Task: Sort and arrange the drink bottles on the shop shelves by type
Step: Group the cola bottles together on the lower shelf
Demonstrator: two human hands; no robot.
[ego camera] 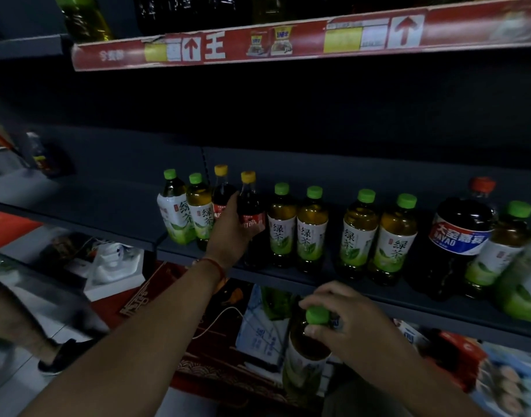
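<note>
Step in hand: pulling colas out of green-tea row on shelf (198,254). Left hand (232,228) wraps yellow-capped cola bottle (250,212), apparently second cola too. Right hand (345,320) grips spare green tea bottle (307,353) by neck, below shelf. Next: lift cola clear, slot tea into gap.

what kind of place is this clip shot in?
Most likely a small shop's drinks aisle. Dark shelving holds a row of green tea bottles beside cola bottles, the red shelf strip above carries price labels, and boxed stock sits below.
</note>
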